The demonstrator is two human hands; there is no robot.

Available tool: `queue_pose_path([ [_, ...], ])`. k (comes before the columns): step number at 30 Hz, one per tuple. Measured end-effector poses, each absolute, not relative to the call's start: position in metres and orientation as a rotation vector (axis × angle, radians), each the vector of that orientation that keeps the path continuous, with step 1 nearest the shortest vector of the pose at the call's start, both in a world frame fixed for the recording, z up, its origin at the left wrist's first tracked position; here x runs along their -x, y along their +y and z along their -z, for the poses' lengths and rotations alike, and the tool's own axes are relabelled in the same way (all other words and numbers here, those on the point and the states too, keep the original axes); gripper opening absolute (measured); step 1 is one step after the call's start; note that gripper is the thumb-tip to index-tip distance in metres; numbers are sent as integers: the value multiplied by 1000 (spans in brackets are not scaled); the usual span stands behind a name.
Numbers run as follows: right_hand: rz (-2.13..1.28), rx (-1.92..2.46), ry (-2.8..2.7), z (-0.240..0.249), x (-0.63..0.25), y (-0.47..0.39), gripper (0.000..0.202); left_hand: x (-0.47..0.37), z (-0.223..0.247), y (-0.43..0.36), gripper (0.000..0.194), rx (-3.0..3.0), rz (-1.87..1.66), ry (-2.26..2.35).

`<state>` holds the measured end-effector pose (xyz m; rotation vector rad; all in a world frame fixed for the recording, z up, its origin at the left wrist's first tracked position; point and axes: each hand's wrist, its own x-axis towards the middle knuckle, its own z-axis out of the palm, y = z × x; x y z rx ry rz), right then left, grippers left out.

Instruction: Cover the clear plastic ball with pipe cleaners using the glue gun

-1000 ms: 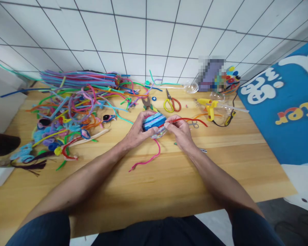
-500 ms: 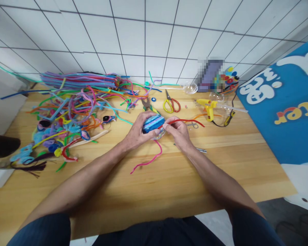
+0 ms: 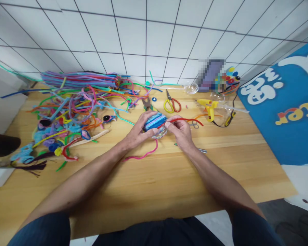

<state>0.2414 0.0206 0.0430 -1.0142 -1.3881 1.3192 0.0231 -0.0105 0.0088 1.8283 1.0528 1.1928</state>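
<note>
My left hand (image 3: 138, 134) is wrapped round the left side of a ball (image 3: 155, 122) covered in blue and purple pipe cleaner, its thumb on the near side. The ball's lower part looks clear with coloured bits. My right hand (image 3: 181, 131) pinches a red pipe cleaner (image 3: 190, 120) at the ball's right side; one end of it lies along the ball, the other sticks out to the right. From under the ball a pink pipe cleaner (image 3: 146, 156) trails down to the left.
Pliers (image 3: 147, 104), scissors (image 3: 171, 103) and a blue button (image 3: 154, 99) lie beyond the ball. A yellow glue gun (image 3: 209, 107) is at right. Tangled pipe cleaners (image 3: 77, 109) and a bundle (image 3: 79, 81) cover the left. A blue board (image 3: 295, 136) stands far right.
The ball has turned slightly in my left hand, and more of its clear lower part shows. The pink pipe cleaner's loose end has swung up and left. My right hand still pinches the red one.
</note>
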Motion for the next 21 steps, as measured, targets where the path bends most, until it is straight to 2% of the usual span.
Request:
queue_pose_path([
  [6, -1229, 985, -1339, -36, -241, 19, 40, -20, -1, -9, 81, -1886, -1209, 977],
  [11, -1149, 971, -1444, -30, -244, 14, 48, -21, 7, -8, 73, -1952, -1249, 996],
  [13, -1135, 968, -1475, -28, -244, 12, 48, -22, 10, -6, 81, -1982, -1267, 1024],
  [16, -1050, 1011, -1497, -26, -243, 10, 46, -25, 14, -4, 104, -2043, -1321, 1083],
  [21, -910, 1228, -1600, -41, -246, 1, 38, -25, 16, 0, 95, -2038, -1322, 1177],
])
